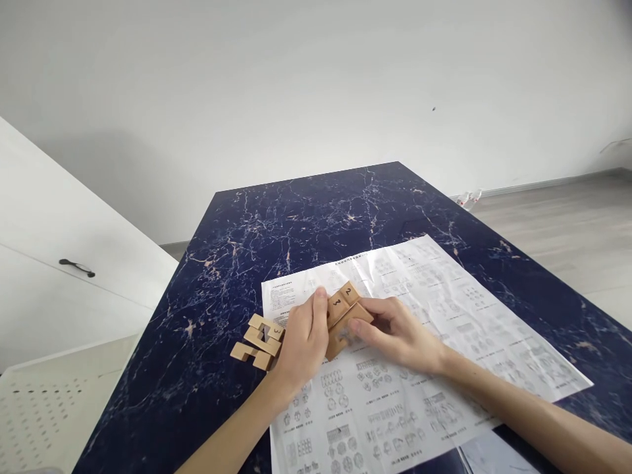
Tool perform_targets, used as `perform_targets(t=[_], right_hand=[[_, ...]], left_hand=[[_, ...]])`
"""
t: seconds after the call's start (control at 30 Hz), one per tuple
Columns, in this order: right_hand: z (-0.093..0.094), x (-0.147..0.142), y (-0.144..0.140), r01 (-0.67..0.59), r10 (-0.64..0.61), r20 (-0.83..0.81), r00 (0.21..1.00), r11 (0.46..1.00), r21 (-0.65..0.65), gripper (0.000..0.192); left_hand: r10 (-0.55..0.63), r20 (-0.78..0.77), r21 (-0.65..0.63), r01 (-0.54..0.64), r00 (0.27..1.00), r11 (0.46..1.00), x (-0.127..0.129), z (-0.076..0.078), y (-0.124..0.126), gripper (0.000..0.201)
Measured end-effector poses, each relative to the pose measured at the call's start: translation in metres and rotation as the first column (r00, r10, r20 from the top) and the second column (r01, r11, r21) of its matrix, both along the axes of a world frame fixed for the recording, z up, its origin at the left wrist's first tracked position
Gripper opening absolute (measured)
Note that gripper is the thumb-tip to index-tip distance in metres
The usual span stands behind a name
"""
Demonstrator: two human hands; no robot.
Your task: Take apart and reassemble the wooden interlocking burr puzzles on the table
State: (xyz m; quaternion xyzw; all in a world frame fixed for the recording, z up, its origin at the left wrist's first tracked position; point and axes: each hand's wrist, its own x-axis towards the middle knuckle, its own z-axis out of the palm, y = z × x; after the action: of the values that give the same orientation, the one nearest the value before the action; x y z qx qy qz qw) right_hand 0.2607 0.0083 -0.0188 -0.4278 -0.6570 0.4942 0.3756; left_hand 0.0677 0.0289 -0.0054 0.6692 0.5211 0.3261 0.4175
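Between my two hands is a cluster of notched wooden puzzle pieces [344,299], with the numerals 2 and 3 on its upper faces. My left hand [305,336] is closed around its left side, thumb along the edge. From the right, my right hand [395,329] pinches it with thumb and fingers. Part of the cluster is hidden by my fingers. Beside my left hand lie several more notched wooden pieces [261,339], one marked 3. Under both hands spreads a creased instruction sheet [474,336] printed with assembly diagrams.
The dark blue marble-patterned table [316,220] runs toward the pale wall [296,85]. A white cabinet [59,224] with a black handle stands at the left. Near the front edge, a glossy flat item [498,454] lies partly under the sheet.
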Motion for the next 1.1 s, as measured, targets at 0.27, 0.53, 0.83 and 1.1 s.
perform_targets(t=[0.27, 0.53, 0.83, 1.1], right_hand=[[0.006, 0.003, 0.003, 0.055, -0.064, -0.183, 0.981, 0.997, -0.053, 0.039], [-0.005, 0.011, 0.004, 0.095, -0.157, -0.311, 0.937, 0.974, -0.206, 0.041], [0.0, 0.01, 0.008, 0.144, -0.283, -0.449, 0.848, 0.937, -0.319, 0.045], [-0.003, 0.014, 0.011, 0.125, -0.3, -0.504, 0.81, 0.928, -0.352, 0.05]], left_hand=[[-0.011, 0.021, -0.011, 0.011, 1.0, 1.0, -0.002, -0.001, -0.001, 0.049], [-0.008, 0.022, 0.0, 0.008, 1.0, 1.0, -0.001, 0.001, 0.002, 0.046], [-0.106, -0.05, 0.038, 0.108, 0.993, 0.993, -0.002, -0.006, 0.001, 0.022], [-0.111, -0.382, 0.194, 0.197, 0.918, 0.961, 0.0, -0.017, -0.004, 0.031]])
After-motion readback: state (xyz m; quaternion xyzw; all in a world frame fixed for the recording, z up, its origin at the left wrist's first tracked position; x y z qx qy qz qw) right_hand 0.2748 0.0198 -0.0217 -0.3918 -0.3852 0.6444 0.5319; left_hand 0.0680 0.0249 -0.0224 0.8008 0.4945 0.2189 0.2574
